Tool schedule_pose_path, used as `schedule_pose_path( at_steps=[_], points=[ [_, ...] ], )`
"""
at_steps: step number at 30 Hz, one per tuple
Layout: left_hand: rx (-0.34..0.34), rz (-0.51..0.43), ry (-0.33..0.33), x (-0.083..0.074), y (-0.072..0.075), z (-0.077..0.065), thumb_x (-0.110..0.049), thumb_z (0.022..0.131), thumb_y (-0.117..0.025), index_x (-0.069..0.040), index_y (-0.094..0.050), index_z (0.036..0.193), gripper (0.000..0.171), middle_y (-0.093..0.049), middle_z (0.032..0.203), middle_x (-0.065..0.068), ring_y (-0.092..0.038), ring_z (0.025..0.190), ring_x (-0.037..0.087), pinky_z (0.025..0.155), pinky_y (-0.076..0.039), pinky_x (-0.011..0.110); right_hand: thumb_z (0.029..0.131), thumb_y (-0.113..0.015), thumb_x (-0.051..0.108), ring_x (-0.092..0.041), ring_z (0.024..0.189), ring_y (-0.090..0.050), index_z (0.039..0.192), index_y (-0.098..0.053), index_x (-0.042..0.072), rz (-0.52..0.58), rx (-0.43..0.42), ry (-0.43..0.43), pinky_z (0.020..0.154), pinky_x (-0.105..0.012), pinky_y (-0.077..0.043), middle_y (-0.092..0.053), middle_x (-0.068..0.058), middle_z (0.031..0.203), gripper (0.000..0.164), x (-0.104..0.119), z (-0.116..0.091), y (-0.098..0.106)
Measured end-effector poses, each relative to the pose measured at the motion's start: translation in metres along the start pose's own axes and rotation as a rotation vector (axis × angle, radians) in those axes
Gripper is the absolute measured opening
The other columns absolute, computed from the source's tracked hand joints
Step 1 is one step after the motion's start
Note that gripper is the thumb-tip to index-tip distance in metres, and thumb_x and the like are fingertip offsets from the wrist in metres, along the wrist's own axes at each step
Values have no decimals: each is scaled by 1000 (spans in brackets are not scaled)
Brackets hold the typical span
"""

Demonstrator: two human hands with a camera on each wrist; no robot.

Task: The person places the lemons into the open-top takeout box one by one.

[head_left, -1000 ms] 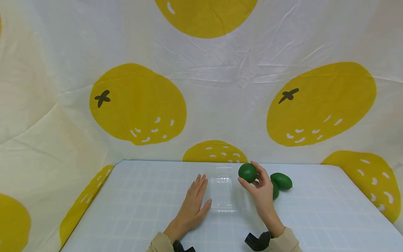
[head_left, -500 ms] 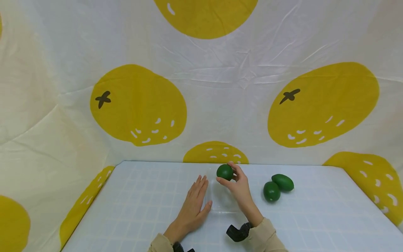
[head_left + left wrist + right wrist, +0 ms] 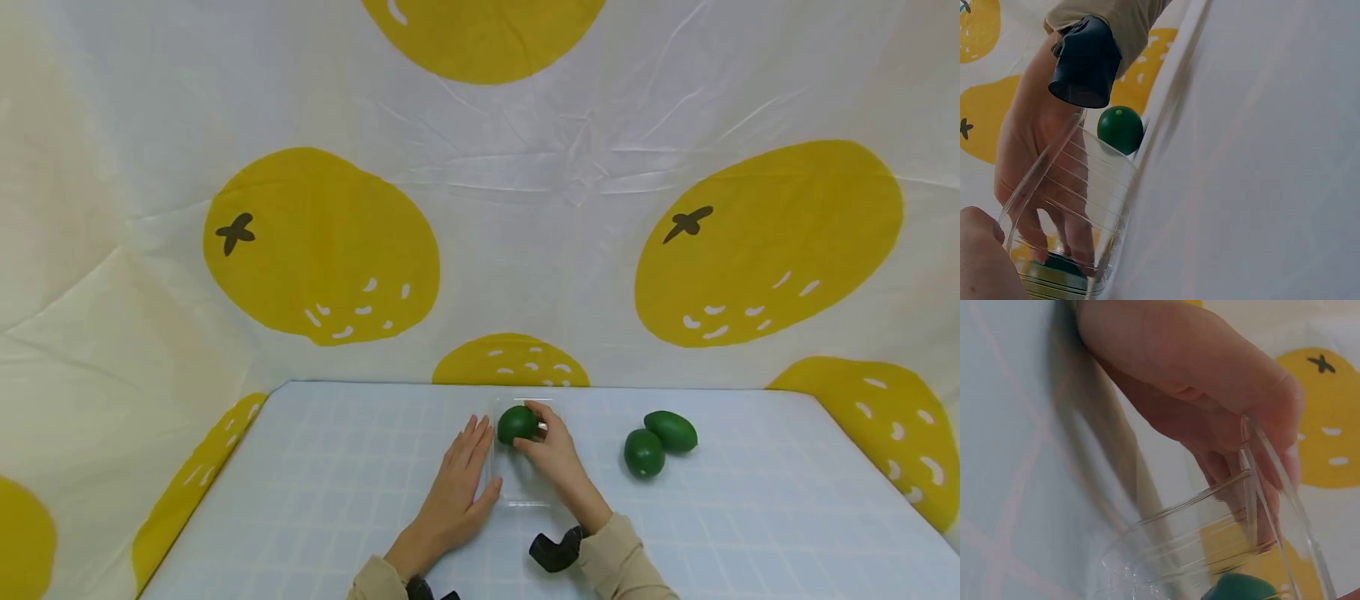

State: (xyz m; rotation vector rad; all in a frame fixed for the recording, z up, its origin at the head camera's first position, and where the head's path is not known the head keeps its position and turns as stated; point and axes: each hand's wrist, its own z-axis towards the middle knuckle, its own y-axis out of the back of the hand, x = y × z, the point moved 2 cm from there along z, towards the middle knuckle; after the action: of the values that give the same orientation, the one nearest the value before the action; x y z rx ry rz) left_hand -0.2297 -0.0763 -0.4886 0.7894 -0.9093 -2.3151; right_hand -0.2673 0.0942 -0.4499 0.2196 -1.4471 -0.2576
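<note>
A clear plastic container (image 3: 531,503) stands on the table in the middle of the head view. My right hand (image 3: 557,457) grips a dark green lime (image 3: 515,426) between thumb and fingers, low inside the container's far part. Through the transparent wall, the left wrist view shows those fingertips on the lime (image 3: 1054,274). Along the container's left side lies my left hand (image 3: 453,492), fingers straight, touching its edge and holding nothing. In the right wrist view the left hand's thumb side is close against the clear rim (image 3: 1254,434).
Two more green limes, a nearer one (image 3: 643,454) and a farther one (image 3: 672,432), lie touching on the table to the right of the container. A pale checked cloth (image 3: 322,492) covers the table. Behind hangs a white curtain (image 3: 525,208) printed with yellow fruit.
My right hand has carried the lime leftward from beside the container to over it, then down into it. The left hand has stayed in place.
</note>
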Motion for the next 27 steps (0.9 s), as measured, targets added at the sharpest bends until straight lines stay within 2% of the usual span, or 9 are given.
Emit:
schedule_pose_path(
  at_steps=[5,12,18,22,27],
  points=[
    [-7,-1,-5,-1,1,-1,-31,92,-47,2,-31,144,64,-19,155,6,-19,141,33,109,-23,53,76,-60,-10,-43,112,-52,131,-49,-1,-39,2,32,91,-47,-48,-47,-26,127,57,-2,-3,0],
    [-13,-4,-7,-2,2,-1,-30,91,-48,2,-31,144,64,-19,155,7,-19,141,33,109,-23,53,74,-61,-12,-43,108,-53,127,-52,-1,-146,-18,132,88,-49,-49,-48,-25,123,55,-1,-4,-1],
    [-34,-6,-30,-2,2,1,-29,90,-49,3,-32,143,64,-25,153,13,-22,140,35,107,-25,56,68,-57,-20,-39,109,-53,121,-58,-2,-209,-64,244,84,-43,-53,-51,-24,119,55,2,-3,-1],
    [-44,0,-45,-3,3,2,-29,90,-49,4,-33,142,64,-29,150,17,-23,139,37,105,-26,57,67,-56,-22,-37,110,-53,116,-62,-1,-225,-93,260,83,-41,-53,-52,-22,116,53,4,-3,-1],
    [-41,0,-42,-3,2,2,-30,91,-47,4,-33,143,63,-24,153,12,-23,139,37,106,-26,56,66,-58,-22,-37,109,-55,111,-65,-2,-229,-116,293,84,-43,-52,-53,-21,114,50,6,-4,0]
  ],
)
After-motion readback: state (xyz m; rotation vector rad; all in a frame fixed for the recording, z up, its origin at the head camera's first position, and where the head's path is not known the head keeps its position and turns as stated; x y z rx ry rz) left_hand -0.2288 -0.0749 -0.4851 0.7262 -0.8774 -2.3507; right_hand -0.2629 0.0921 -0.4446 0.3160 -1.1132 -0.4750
